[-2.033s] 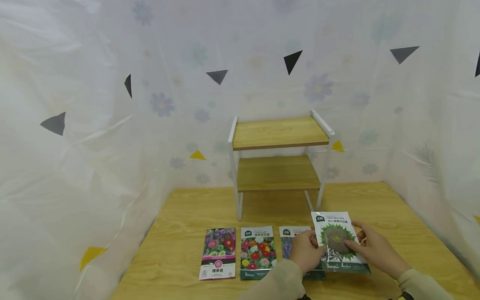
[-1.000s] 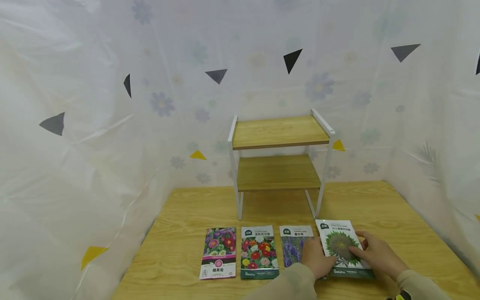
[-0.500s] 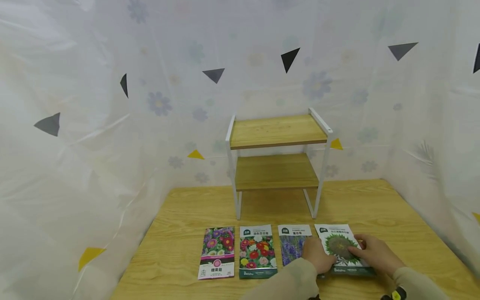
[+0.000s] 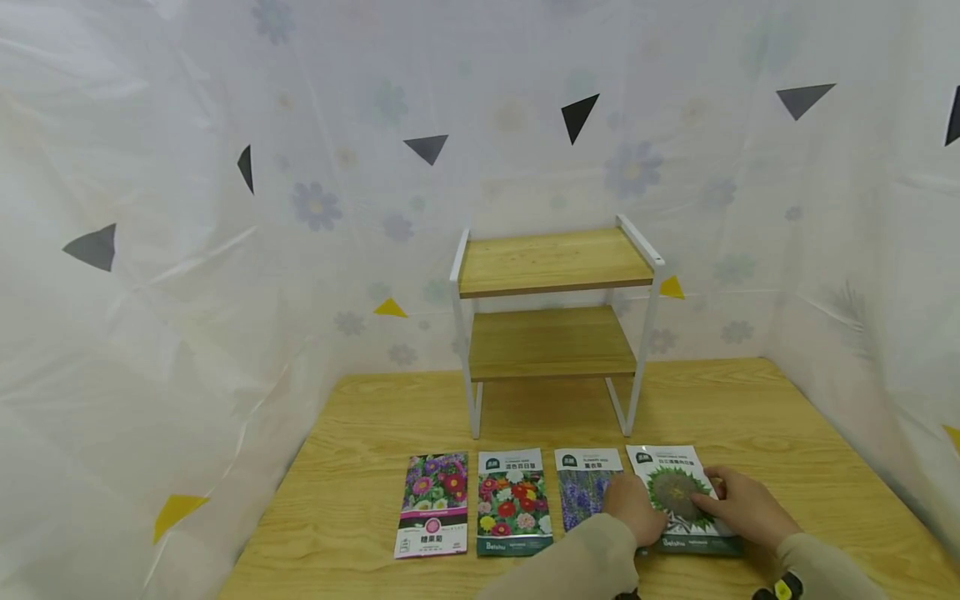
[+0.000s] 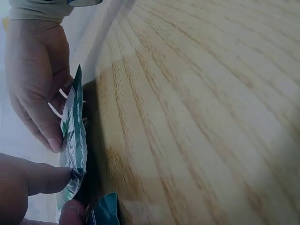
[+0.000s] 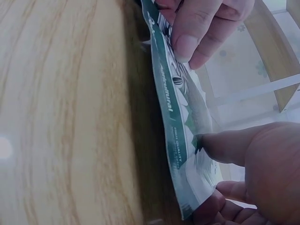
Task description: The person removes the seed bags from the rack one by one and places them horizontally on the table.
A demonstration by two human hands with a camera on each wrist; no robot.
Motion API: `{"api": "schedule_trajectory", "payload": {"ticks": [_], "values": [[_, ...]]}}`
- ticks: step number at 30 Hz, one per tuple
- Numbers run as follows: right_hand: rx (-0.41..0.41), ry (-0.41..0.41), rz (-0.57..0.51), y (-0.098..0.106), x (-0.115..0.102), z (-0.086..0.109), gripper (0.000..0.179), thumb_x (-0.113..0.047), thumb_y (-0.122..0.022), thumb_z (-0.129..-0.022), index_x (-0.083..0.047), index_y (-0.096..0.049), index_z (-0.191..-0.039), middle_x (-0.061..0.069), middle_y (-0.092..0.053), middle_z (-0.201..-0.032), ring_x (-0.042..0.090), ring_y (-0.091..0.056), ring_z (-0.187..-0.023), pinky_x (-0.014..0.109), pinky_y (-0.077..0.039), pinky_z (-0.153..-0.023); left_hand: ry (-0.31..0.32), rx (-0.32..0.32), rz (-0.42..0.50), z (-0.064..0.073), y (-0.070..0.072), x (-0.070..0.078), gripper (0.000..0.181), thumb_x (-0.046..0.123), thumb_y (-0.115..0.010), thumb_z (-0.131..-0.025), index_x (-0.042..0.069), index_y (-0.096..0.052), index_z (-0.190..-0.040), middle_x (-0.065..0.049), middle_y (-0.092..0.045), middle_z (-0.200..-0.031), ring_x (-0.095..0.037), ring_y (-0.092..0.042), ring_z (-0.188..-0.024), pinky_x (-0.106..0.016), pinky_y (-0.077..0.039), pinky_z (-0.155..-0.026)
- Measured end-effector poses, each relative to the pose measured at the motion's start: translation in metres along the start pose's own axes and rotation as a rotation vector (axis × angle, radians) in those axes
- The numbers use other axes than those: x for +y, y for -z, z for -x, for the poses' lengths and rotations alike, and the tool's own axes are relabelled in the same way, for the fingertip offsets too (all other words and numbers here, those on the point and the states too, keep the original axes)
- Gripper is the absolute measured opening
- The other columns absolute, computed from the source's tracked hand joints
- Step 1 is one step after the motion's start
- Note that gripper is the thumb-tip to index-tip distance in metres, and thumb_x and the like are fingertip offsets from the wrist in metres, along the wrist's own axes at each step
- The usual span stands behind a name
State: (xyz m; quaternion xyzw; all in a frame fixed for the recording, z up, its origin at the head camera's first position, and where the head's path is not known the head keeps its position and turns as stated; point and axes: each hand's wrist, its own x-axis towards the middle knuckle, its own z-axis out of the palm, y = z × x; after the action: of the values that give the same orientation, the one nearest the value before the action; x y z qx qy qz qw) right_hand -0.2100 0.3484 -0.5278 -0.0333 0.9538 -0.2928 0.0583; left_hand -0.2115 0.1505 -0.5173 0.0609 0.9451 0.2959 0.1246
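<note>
A sunflower seed packet [image 4: 675,492] with a green lower band is held between both hands at the right end of a row of seed packets. My left hand [image 4: 633,508] pinches its left edge, thumb on top and a finger underneath, as the left wrist view shows. At the right edge, my right hand [image 4: 753,504] pinches it too; in the right wrist view its thumb [image 6: 229,145] presses the printed face. Shadow shows beneath the packet's lower edge [image 6: 166,108]. The lavender packet [image 4: 583,492] lies just left, partly hidden by my left hand and sleeve.
Farther left lie a packet of mixed red and white flowers [image 4: 514,504] and a pink-banded packet [image 4: 432,506]. Behind them stands a two-tier wooden shelf [image 4: 555,262] with white legs. White plastic sheeting [image 4: 187,333] surrounds the wooden table [image 4: 352,442].
Both hands have brought the sunflower packet down from a raised position into line with the other packets. During the last half second it has barely shifted, and both hands keep their grip.
</note>
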Motion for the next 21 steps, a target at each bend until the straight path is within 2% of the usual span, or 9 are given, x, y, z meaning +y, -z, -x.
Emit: {"api": "schedule_trajectory", "payload": {"ticks": [3, 9, 17, 21], "values": [[-0.002, -0.007, -0.010, 0.0001, 0.0000, 0.0004, 0.073, -0.043, -0.066, -0.089, 0.015, -0.046, -0.128, 0.005, -0.048, -0.077, 0.018, -0.043, -0.064, 0.033, -0.035, -0.055, 0.017, -0.033, 0.024, -0.0014, 0.0008, 0.0004, 0.046, 0.036, -0.077, -0.081, 0.001, -0.067, -0.110, -0.008, -0.059, -0.115, -0.021, -0.058, -0.106, -0.035, -0.050, -0.087], [0.010, -0.010, -0.001, -0.0009, 0.0009, 0.0028, 0.073, -0.043, -0.067, -0.088, 0.015, -0.047, -0.128, 0.005, -0.047, -0.076, 0.018, -0.043, -0.064, 0.033, -0.035, -0.056, 0.017, -0.055, 0.002, -0.0005, 0.0017, 0.0012, 0.050, 0.036, -0.076, -0.080, 0.002, -0.065, -0.114, -0.009, -0.057, -0.115, -0.022, -0.057, -0.105, -0.036, -0.050, -0.088], [0.019, -0.012, 0.022, -0.0029, 0.0012, 0.0030, 0.074, -0.045, -0.067, -0.087, 0.012, -0.046, -0.129, 0.004, -0.048, -0.077, 0.017, -0.044, -0.064, 0.033, -0.036, -0.056, -0.027, -0.016, -0.041, -0.0011, -0.0031, -0.0002, 0.044, 0.035, -0.077, -0.080, 0.003, -0.067, -0.109, -0.007, -0.058, -0.105, -0.020, -0.059, -0.094, -0.033, -0.051, -0.082], [0.021, -0.012, 0.021, -0.0031, 0.0021, 0.0005, 0.075, -0.047, -0.068, -0.086, 0.012, -0.048, -0.129, 0.005, -0.055, -0.083, 0.018, -0.050, -0.069, 0.036, -0.043, -0.059, -0.021, -0.009, -0.030, -0.0028, -0.0047, -0.0014, 0.045, 0.034, -0.077, -0.080, 0.002, -0.066, -0.110, -0.008, -0.058, -0.105, -0.021, -0.059, -0.095, -0.033, -0.051, -0.083]]}}
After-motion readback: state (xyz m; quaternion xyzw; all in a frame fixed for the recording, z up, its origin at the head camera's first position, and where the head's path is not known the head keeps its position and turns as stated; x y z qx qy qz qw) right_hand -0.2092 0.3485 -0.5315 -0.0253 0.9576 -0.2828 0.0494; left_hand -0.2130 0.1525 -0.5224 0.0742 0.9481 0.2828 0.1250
